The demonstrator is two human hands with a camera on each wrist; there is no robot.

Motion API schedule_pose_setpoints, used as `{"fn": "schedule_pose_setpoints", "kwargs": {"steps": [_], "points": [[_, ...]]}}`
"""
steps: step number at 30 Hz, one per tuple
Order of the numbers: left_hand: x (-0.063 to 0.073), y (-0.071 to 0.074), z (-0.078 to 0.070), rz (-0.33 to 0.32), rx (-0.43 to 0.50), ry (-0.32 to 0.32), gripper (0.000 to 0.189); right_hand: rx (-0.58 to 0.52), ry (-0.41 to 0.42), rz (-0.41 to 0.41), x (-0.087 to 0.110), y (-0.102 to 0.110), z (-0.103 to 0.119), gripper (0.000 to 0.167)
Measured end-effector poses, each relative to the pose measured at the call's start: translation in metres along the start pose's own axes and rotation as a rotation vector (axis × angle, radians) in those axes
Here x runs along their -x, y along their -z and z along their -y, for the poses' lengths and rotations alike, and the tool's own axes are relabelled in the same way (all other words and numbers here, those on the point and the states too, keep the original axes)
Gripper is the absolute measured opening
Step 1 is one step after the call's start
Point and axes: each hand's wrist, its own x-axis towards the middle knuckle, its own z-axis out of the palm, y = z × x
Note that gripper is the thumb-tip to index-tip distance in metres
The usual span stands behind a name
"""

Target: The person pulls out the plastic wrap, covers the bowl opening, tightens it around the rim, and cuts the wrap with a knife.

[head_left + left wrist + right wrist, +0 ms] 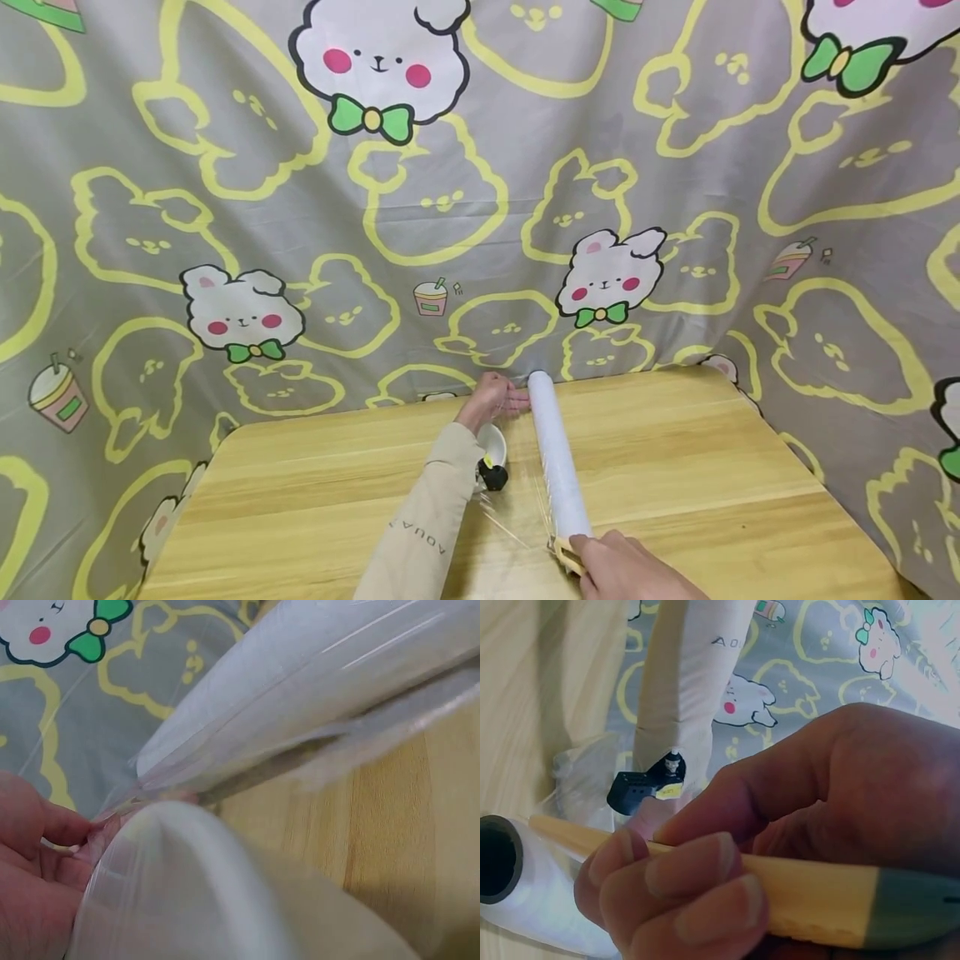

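A long white roll of cling film (558,454) lies lengthwise on the table, its hollow core facing the right wrist view. At its far end, my left hand (495,398) pinches the edge of clear film (101,834) between thumb and fingers. A white bowl (492,446) stands beside the left wrist, with its pale rim (225,870) close up in the left wrist view. My right hand (626,567) grips a yellow cutter knife (810,896) with a grey end at the roll's near end. The knife's tip is hard to make out.
A black device (634,791) with a yellow label sits at the left cuff, near the bowl. The wood-grain table (720,475) meets a grey patterned cloth (480,200) behind and at both sides. Loose clear film (589,776) lies between the roll and left sleeve.
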Motion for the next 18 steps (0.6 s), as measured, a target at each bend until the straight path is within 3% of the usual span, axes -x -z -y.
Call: {"fn": "schedule_pose_setpoints", "kwargs": {"steps": [5, 11, 14, 15, 18], "points": [[-0.002, -0.001, -0.001, -0.034, -0.008, 0.001, 0.03, 0.016, 0.014, -0.025, 0.012, 0.021, 0.026, 0.011], [-0.009, 0.001, 0.005, -0.009, 0.015, -0.027, 0.022, 0.019, 0.012, -0.012, 0.016, 0.023, 0.027, 0.012], [-0.008, 0.0, 0.005, -0.004, 0.013, -0.025, 0.022, 0.017, 0.038, -0.003, 0.003, -0.011, -0.029, 0.013], [0.0, -0.003, -0.001, -0.022, -0.004, 0.004, 0.024, 0.018, 0.041, 0.0, 0.001, -0.018, -0.041, 0.013], [0.003, -0.003, -0.001, -0.021, -0.041, 0.001, 0.027, 0.011, 0.073, -0.002, 0.003, -0.019, -0.05, 0.014]]}}
